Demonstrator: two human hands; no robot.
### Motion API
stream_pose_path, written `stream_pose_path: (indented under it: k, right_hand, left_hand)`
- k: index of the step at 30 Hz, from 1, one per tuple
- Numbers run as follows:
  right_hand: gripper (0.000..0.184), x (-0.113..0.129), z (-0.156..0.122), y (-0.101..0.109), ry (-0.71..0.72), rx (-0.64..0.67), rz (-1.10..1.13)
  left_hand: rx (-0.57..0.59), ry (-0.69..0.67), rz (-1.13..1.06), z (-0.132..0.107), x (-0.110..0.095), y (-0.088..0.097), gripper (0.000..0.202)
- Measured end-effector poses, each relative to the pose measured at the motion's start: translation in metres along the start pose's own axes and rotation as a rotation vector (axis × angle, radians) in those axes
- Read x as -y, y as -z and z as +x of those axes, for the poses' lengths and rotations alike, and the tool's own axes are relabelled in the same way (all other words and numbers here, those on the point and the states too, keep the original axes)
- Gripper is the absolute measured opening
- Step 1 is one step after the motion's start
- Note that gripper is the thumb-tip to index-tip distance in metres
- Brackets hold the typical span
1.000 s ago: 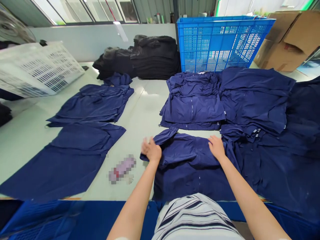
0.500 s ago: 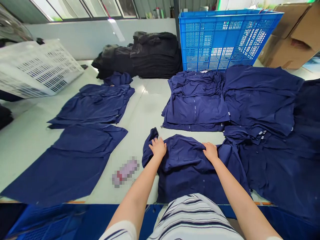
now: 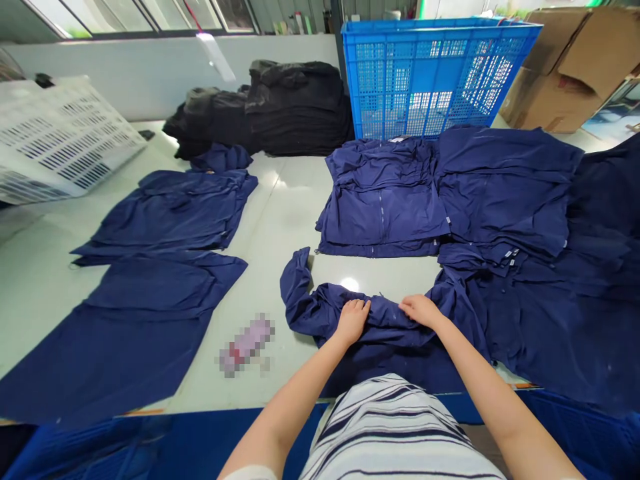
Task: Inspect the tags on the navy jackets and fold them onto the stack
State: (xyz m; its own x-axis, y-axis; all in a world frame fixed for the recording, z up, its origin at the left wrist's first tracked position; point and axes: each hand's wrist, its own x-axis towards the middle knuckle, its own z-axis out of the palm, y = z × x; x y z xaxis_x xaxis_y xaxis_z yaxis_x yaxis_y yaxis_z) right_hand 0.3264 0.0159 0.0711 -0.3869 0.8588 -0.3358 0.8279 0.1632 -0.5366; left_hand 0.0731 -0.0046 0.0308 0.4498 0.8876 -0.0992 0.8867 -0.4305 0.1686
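A navy blue garment [image 3: 320, 310] lies bunched on the pale table [image 3: 280, 220] right in front of me, one sleeve trailing up to the left. My left hand [image 3: 353, 320] grips its gathered top edge with the fingers curled into the cloth. My right hand [image 3: 420, 310] holds the same edge a little to the right, fingers closed on the fabric. Both hands sit close together near the table's front.
A folded navy stack [image 3: 383, 203] lies beyond the hands, with more navy garments [image 3: 505, 187] spread to the right. Two flat navy pieces [image 3: 165, 213] lie at left. A blue crate [image 3: 430, 73], black stacks [image 3: 295, 107], a white crate [image 3: 60, 137] and cardboard boxes [image 3: 575, 67] stand behind.
Both hands have drawn toward me and closer together, pulling the garment's top edge down so the cloth is bunched and bare table shows beyond it.
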Motion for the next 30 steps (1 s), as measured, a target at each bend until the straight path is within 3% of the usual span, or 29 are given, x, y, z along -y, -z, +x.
stream_pose_path:
  k: [2, 4, 9, 12, 15, 17, 21, 28, 30]
  right_hand:
    - [0.031, 0.005, 0.016, -0.002, -0.07, -0.092, 0.011]
    - [0.026, 0.01, 0.027, -0.012, -0.087, -0.099, 0.033]
    - [0.031, 0.011, 0.031, -0.044, 0.0, 0.076, 0.168]
    - [0.042, 0.009, 0.028, -0.054, 0.043, 0.163, 0.321]
    - [0.027, 0.01, 0.026, -0.057, 0.031, 0.233, 0.417]
    - [0.017, 0.012, 0.023, -0.055, 0.012, 0.223, 0.439]
    - [0.017, 0.015, 0.016, -0.038, -0.028, -0.011, 0.377]
    - [0.014, 0.036, -0.009, 0.026, -0.017, -0.387, 0.107]
    - [0.02, 0.043, -0.013, 0.04, 0.026, -0.558, 0.082]
  left_hand:
    - [-0.015, -0.011, -0.019, -0.012, 0.0, -0.005, 0.058]
    - [-0.024, -0.021, -0.036, -0.021, 0.003, -0.005, 0.058]
    - [-0.11, -0.109, -0.058, -0.035, 0.019, 0.01, 0.067]
    - [-0.162, -0.041, -0.047, -0.031, 0.03, 0.017, 0.079]
    - [-0.144, 0.059, -0.082, -0.021, 0.036, 0.019, 0.071]
    - [-0.128, 0.036, -0.118, -0.017, 0.038, 0.019, 0.063]
    - [-0.201, -0.042, -0.141, -0.023, 0.043, 0.021, 0.059]
    - [-0.318, -0.037, -0.129, -0.033, 0.059, 0.033, 0.038]
    - [-0.365, -0.018, -0.136, -0.028, 0.058, 0.04, 0.028]
